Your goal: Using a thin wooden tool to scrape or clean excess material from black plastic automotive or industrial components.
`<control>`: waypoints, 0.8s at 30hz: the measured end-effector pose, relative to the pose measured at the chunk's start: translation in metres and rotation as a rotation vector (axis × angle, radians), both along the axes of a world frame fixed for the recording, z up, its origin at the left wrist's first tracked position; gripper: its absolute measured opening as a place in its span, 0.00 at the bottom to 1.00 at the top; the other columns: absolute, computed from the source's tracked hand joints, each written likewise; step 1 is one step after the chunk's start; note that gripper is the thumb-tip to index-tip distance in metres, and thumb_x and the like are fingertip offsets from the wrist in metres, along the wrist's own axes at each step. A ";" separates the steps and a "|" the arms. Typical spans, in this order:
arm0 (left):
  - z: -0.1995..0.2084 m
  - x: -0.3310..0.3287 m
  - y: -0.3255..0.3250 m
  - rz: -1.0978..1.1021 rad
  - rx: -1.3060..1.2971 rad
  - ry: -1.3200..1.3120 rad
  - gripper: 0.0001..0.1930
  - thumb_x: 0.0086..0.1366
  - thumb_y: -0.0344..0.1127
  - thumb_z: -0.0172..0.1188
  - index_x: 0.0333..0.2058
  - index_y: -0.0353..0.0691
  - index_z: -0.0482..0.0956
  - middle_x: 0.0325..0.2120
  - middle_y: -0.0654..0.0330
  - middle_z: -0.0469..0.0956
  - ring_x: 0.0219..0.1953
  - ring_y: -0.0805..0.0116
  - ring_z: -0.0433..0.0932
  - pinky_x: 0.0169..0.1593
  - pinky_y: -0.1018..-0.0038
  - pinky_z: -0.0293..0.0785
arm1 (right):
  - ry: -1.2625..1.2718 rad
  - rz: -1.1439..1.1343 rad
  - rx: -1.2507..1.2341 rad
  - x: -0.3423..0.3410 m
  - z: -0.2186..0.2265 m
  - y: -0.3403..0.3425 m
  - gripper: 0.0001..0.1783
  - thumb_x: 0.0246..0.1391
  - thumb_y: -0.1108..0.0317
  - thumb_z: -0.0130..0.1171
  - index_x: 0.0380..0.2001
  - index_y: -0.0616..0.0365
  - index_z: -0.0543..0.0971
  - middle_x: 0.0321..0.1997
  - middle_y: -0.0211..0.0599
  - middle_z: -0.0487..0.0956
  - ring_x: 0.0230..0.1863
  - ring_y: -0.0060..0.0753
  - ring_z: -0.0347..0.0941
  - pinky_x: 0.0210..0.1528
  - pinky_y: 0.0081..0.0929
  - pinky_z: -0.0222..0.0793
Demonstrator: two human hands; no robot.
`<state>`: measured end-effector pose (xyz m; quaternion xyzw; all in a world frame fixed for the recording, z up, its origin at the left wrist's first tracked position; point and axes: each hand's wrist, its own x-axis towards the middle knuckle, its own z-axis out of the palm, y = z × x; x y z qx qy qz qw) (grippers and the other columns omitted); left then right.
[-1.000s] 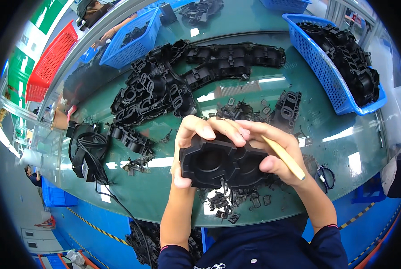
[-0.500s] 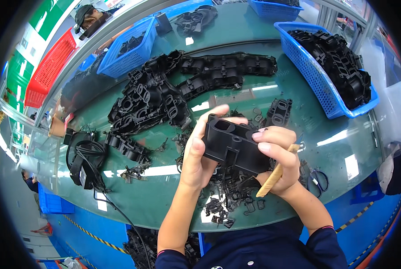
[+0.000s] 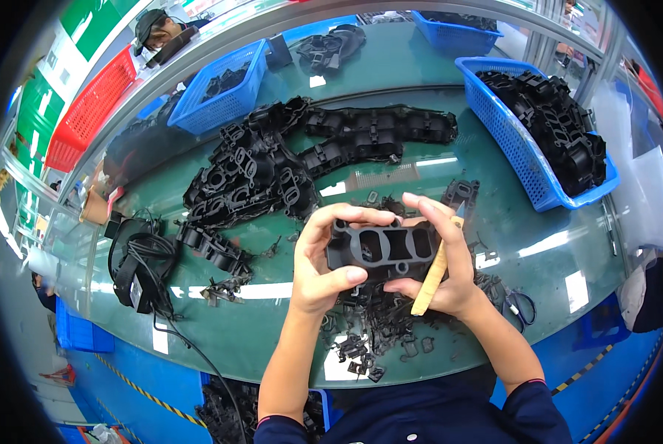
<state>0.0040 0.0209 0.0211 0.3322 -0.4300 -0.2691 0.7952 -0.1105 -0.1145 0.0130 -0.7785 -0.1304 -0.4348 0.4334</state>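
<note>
Above the green table (image 3: 231,337), a black moulded part (image 3: 383,257).
The left hand (image 3: 318,260) grips one end, the right hand (image 3: 459,272) the other plus a yellow stick (image 3: 430,285); a white label (image 3: 136,294) leftward is unreadably small.

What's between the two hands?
Head view: a black plastic part, held by the left hand and right hand; the right also holds a yellow stick.

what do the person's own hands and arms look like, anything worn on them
The left hand and right hand show no gloves, rings or watch. The forearms are bare up to short navy sleeves edged with thin reddish trim.
</note>
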 end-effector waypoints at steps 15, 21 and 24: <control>-0.011 0.003 -0.009 0.581 0.492 0.013 0.12 0.56 0.23 0.52 0.40 0.38 0.72 0.33 0.66 0.71 0.38 0.77 0.70 0.44 0.79 0.67 | -0.195 -0.920 -0.063 -0.038 0.066 -0.108 0.35 0.31 0.67 0.73 0.46 0.63 0.70 0.44 0.49 0.73 0.46 0.47 0.70 0.49 0.35 0.65; -0.020 0.002 -0.017 0.458 0.486 0.049 0.07 0.60 0.27 0.52 0.38 0.37 0.73 0.33 0.62 0.74 0.38 0.75 0.73 0.44 0.79 0.69 | -0.085 -1.105 -0.249 -0.045 0.105 -0.264 0.30 0.36 0.62 0.70 0.44 0.60 0.71 0.45 0.52 0.72 0.45 0.51 0.70 0.46 0.35 0.65; -0.022 0.003 -0.016 0.436 0.505 0.069 0.06 0.61 0.28 0.52 0.36 0.35 0.74 0.31 0.60 0.75 0.35 0.74 0.74 0.42 0.78 0.70 | 0.468 -1.063 -0.275 -0.044 0.078 -0.322 0.27 0.38 0.53 0.68 0.39 0.59 0.75 0.37 0.49 0.78 0.44 0.51 0.72 0.47 0.37 0.65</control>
